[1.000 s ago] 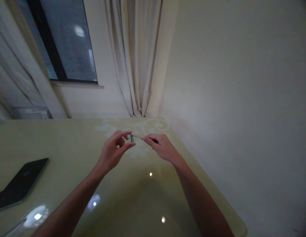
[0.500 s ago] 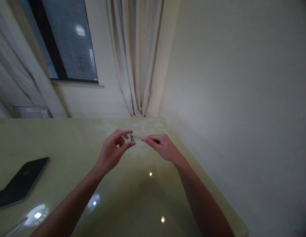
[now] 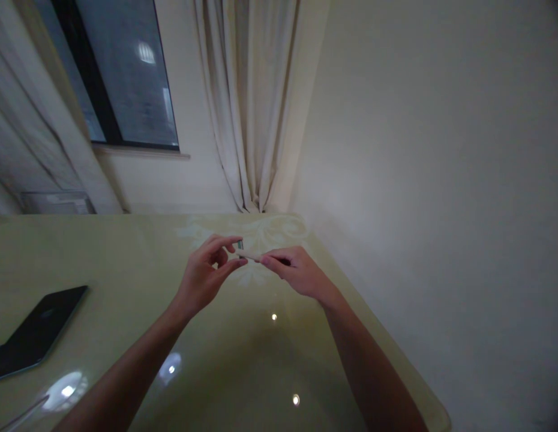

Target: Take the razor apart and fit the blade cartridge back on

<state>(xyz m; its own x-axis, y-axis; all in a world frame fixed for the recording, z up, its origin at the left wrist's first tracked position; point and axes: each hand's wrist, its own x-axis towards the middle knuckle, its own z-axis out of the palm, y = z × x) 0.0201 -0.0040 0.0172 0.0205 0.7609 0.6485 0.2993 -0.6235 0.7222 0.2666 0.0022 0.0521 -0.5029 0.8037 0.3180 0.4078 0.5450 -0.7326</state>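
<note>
My left hand is closed in a pinch, thumb below and index finger above, on the ends of a small thin green piece, which stands upright between the fingertips. It resembles a little circuit board, but it is too small to be sure. From the right, my right hand grips a slim pale stick between thumb and fingers. The stick's tip crosses in front of the green piece; whether they touch I cannot tell. Both hands are above the far part of the table.
A dark tablet-like device lies on the table at the left. Near the lower left corner is a thin pale rod or cable. A wall runs along the right edge; curtains hang behind the table.
The pale stick's tip has shifted down and left across the green piece, with my right hand moving slightly lower. My left hand stays nearly still.
</note>
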